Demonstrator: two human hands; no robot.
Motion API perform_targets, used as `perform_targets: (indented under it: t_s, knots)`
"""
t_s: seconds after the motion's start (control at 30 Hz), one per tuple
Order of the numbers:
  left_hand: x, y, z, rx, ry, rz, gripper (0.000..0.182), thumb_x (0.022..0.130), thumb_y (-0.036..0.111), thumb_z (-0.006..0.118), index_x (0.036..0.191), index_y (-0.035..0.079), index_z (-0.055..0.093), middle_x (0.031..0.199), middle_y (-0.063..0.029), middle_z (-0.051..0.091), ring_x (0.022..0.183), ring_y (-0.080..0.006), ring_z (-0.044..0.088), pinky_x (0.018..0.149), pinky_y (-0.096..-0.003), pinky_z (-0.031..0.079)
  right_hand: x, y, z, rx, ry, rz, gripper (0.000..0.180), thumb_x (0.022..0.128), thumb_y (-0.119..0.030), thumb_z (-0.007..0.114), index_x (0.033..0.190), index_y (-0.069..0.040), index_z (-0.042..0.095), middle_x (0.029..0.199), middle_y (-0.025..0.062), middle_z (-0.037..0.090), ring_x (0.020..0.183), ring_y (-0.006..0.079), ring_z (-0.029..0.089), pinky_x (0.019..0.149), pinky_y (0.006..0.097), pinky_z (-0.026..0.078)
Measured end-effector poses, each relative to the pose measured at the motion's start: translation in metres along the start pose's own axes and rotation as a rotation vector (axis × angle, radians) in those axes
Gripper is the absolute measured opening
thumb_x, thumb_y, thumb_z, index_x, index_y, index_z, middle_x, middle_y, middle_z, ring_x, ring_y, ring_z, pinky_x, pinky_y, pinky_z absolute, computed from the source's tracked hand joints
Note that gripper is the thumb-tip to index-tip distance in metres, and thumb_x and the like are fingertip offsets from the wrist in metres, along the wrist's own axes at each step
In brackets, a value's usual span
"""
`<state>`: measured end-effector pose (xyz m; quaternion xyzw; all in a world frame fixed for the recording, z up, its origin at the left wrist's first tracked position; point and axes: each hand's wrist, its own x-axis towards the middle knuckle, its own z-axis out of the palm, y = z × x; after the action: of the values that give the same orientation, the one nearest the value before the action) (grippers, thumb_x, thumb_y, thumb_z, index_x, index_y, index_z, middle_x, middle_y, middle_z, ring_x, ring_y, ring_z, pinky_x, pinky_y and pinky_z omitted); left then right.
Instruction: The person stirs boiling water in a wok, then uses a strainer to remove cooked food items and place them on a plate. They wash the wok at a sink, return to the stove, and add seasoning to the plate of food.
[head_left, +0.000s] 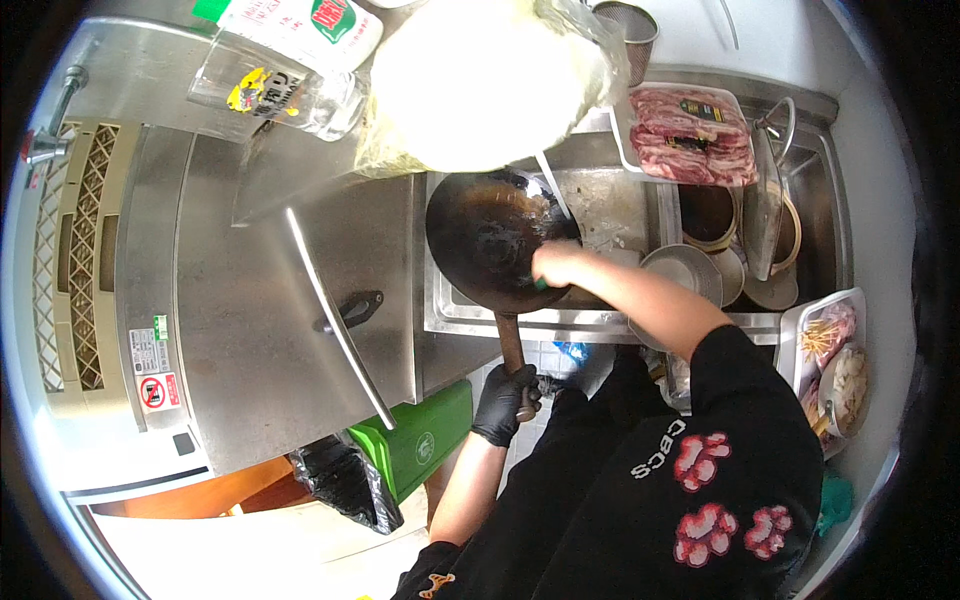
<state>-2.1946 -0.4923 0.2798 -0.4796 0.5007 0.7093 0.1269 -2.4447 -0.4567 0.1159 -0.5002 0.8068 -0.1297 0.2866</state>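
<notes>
A dark wok (487, 240) rests over the left part of a stainless-steel sink (611, 195), its inside wet and shiny in places. My left hand (512, 394), in a black glove, is closed around the wok's handle (511, 341). Bare and slightly blurred, my right hand (556, 264) is inside the wok at its right side, gripping a small green thing (541, 283) that is mostly hidden by the fingers. I cannot tell what kind of thing it is.
Packed raw meat (694, 135) lies in a white tray at the sink's back. Stacked bowls (682, 274) and pots stand right of the wok. A large plastic bag (480, 82) and bottles are at the top. A green bin (431, 442) stands below the steel counter (247, 300).
</notes>
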Motion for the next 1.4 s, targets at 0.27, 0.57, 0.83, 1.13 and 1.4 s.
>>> perform_targets:
  t_s: [0.27, 0.57, 0.83, 1.13, 1.4]
  knots:
    - [-0.005, -0.027, 0.025, 0.175, -0.041, -0.019, 0.016, 0.089, 0.017, 0.064, 0.092, 0.007, 0.053, 0.067, -0.0019, 0.053, 0.052, -0.0133, 0.052, 0.044, -0.0283, 0.043, 0.088, -0.026, -0.030, 0.853, 1.100, 0.066, 0.028, 0.083, -0.007, 0.067, 0.110, -0.008, 0.070, 0.106, 0.0098, 0.070, 0.096, 0.0211, 0.067, 0.086, 0.0340, 0.053]
    - [-0.017, -0.007, 0.000, 0.052, -0.011, -0.041, 0.017, 0.086, 0.016, 0.065, 0.093, 0.005, 0.054, 0.066, -0.0022, 0.052, 0.051, -0.0134, 0.051, 0.044, -0.0283, 0.042, 0.027, 0.041, 0.016, -0.163, 0.173, 0.419, 0.026, 0.082, -0.012, 0.061, 0.105, -0.018, 0.073, 0.103, 0.0129, 0.070, 0.091, 0.0251, 0.069, 0.080, 0.0361, 0.055]
    - [-0.001, -0.025, 0.011, 0.126, -0.046, -0.054, 0.018, 0.086, 0.017, 0.066, 0.095, 0.005, 0.055, 0.068, -0.0020, 0.054, 0.052, -0.0133, 0.053, 0.045, -0.0285, 0.044, 0.070, -0.055, -0.014, 1.082, 0.737, -0.088, 0.034, 0.078, -0.003, 0.068, 0.111, -0.011, 0.070, 0.105, 0.0130, 0.070, 0.092, 0.0290, 0.068, 0.082, 0.0342, 0.054]
    - [-0.021, -0.009, -0.004, -0.013, -0.037, -0.056, 0.019, 0.086, 0.015, 0.066, 0.097, 0.003, 0.058, 0.064, -0.0015, 0.051, 0.050, -0.0136, 0.050, 0.044, -0.0291, 0.041, 0.072, 0.049, 0.011, 0.369, 0.603, 0.408, 0.027, 0.081, -0.007, 0.063, 0.103, -0.017, 0.073, 0.102, 0.0092, 0.071, 0.093, 0.0269, 0.068, 0.083, 0.0400, 0.053]
    - [0.007, -0.004, -0.002, 0.038, -0.035, 0.006, 0.017, 0.085, 0.017, 0.065, 0.087, 0.004, 0.053, 0.066, -0.0050, 0.055, 0.050, -0.0152, 0.054, 0.045, -0.0300, 0.046, -0.003, -0.037, -0.017, 0.862, 0.157, -0.391, 0.026, 0.082, -0.012, 0.070, 0.108, -0.009, 0.072, 0.101, 0.0123, 0.071, 0.095, 0.0243, 0.067, 0.084, 0.0335, 0.052]
